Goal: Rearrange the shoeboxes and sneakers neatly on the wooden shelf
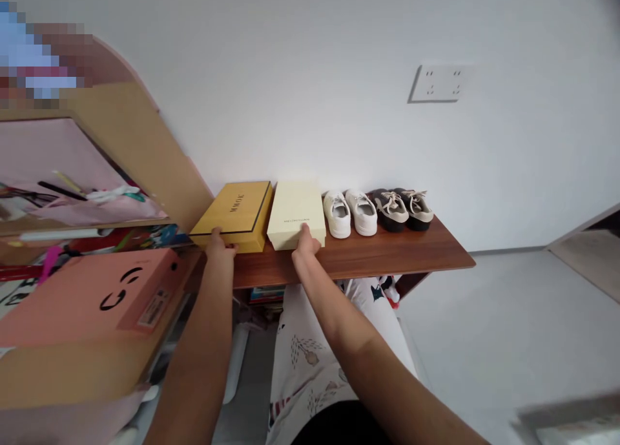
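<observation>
A yellow shoebox (232, 206) with a dark stripe round its lid lies on a brown wooden shelf top (387, 251) against the wall. My left hand (220, 243) grips its front edge, fingers partly hidden. Just right of it is a cream shoebox (298, 203). My right hand (306, 241) holds that box's front edge, thumb on the lid and the other fingers mostly out of sight. Both lids are on. Beside the cream box stand a pair of white sneakers (351, 212) and a pair of dark shoes with beige laces (404, 209).
On the left, a pink box (92, 296) sits in a shelf unit (126, 128) with pens and other clutter. A white socket plate (436, 83) is fixed to the wall. My legs in patterned trousers (310, 348) are close to the shelf's front edge.
</observation>
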The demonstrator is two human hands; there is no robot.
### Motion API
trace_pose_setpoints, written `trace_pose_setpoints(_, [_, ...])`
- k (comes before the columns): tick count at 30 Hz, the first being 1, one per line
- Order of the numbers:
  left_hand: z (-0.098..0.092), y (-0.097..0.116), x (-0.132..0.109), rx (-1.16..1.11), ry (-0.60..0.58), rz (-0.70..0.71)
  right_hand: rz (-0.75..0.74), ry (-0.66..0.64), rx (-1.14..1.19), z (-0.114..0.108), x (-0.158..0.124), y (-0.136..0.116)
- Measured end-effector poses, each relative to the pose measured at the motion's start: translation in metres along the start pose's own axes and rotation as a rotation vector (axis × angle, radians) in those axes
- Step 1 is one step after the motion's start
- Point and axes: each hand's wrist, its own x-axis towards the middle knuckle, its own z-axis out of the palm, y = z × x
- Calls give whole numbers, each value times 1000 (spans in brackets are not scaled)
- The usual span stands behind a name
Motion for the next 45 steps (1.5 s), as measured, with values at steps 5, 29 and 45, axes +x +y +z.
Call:
trace_pose_setpoints(5, [-10,-4,-23,99,116,499,-312,93,-190,-11,-13,-7])
trace_pose_setpoints(29, [-43,-51,-9,1485,-461,1270,-1307,-663,-1527,-48,7,24])
trace_pose_setpoints(45, [192,-144,-195,868,-636,1211,-833,-55,-1033,-166,158,-105])
